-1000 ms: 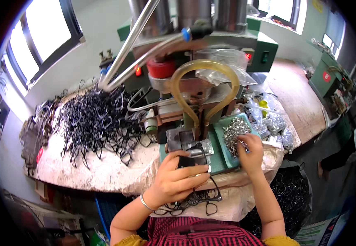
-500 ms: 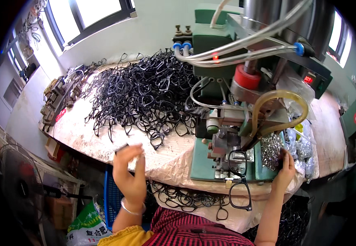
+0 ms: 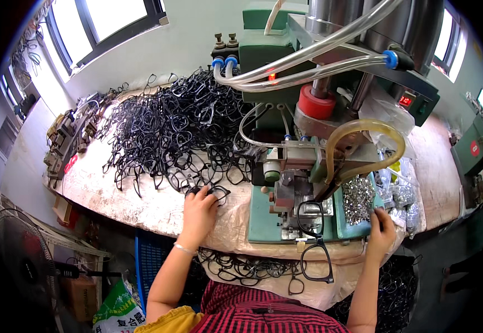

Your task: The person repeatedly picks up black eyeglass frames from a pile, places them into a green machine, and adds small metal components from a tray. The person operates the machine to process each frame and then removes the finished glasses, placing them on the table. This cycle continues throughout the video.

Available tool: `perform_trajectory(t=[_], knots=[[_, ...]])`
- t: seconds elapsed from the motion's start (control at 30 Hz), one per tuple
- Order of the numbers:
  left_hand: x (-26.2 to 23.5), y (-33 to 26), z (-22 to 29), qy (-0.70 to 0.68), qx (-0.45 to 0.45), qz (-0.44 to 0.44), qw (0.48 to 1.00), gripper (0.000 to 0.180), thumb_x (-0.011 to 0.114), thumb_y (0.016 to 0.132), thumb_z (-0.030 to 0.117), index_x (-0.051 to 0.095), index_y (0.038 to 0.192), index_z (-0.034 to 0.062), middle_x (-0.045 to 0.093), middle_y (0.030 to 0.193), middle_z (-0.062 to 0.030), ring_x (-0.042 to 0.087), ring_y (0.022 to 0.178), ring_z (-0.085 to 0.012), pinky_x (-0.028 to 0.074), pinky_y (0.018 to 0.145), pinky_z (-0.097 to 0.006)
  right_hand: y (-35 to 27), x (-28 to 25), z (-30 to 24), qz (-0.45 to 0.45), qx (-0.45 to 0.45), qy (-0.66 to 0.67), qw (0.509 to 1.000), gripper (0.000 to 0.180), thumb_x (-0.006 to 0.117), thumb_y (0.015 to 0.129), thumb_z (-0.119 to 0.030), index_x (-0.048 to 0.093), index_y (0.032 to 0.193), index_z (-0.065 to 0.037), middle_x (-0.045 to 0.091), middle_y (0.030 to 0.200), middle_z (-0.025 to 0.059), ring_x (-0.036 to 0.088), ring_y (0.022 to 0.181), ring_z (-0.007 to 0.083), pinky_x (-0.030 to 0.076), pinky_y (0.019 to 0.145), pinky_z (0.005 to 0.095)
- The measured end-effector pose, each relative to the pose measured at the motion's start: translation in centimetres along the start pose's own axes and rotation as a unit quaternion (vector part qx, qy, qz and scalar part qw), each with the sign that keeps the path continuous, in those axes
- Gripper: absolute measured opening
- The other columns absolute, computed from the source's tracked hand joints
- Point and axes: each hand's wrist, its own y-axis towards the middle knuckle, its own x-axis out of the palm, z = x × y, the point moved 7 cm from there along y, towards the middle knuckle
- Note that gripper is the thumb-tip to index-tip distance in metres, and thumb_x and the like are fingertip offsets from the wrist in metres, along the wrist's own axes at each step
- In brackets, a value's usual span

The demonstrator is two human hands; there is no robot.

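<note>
My left hand (image 3: 199, 215) reaches to the near edge of a large pile of black eyeglass frames (image 3: 186, 119). Its fingers are closed on one eyeglass frame (image 3: 221, 192) there, partly hidden under them. On the right, my right hand (image 3: 382, 233) rests at the corner of a green-blue tray (image 3: 341, 225) full of small shiny metal parts (image 3: 358, 201). Its fingers are curled together; anything between them is too small to tell. Between the hands, another black eyeglass frame (image 3: 317, 240) sits at the press machine's metal fixture (image 3: 302, 191), one rim hanging over the table's front edge.
The green press machine (image 3: 269, 53) with clear hoses and a red collar (image 3: 315, 102) towers over the fixture. More eyeglass frames (image 3: 247, 265) lie below the table edge by my lap. Clear bags (image 3: 402, 195) stand right of the tray. A blue crate (image 3: 148, 261) and fan (image 3: 27, 266) are at left.
My left hand has gone from raised in the air down and forward onto an eyeglass frame at the pile's edge. My right hand stays by the tray. The whole view has shifted slightly.
</note>
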Motion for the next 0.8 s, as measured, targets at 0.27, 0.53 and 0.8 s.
perform_trajectory(t=[0.27,0.53,0.8], knots=[[-4.9,3.0,-3.2,-0.436,-0.180,0.153,0.868,0.029,0.047,0.107,0.025,0.068,0.104,0.0058,0.060,0.070,0.0028,0.050,0.058,-0.0032,0.039,0.053,-0.018,-1.7,-0.8,-4.3,-0.057,0.018,0.007,0.998,0.011,0.069,0.085,0.002,0.071,0.096,0.002,0.070,0.094,0.0046,0.064,0.090,0.0136,0.049,0.084,0.0282],[0.8,0.3,1.3,-0.367,-0.132,0.180,0.903,0.017,0.070,0.093,0.013,0.057,0.092,0.0020,0.054,0.081,-0.0016,0.049,0.075,-0.0128,0.044,0.071,-0.027,-1.0,10.3,-12.8,-0.168,-0.082,0.110,0.976,0.025,0.073,0.080,0.000,0.067,0.104,0.001,0.070,0.095,0.0093,0.067,0.088,0.0173,0.051,0.081,0.0284],[-8.0,1.3,10.2,-0.506,-0.044,0.140,0.850,0.025,0.049,0.105,0.022,0.060,0.109,-0.0007,0.058,0.097,-0.0106,0.056,0.086,-0.0153,0.047,0.078,-0.027,-1.8,10.9,-11.0,-0.185,0.059,0.313,0.930,0.051,0.072,0.082,0.001,0.050,0.128,0.005,0.070,0.097,0.0070,0.064,0.093,0.0104,0.047,0.089,0.0236]])
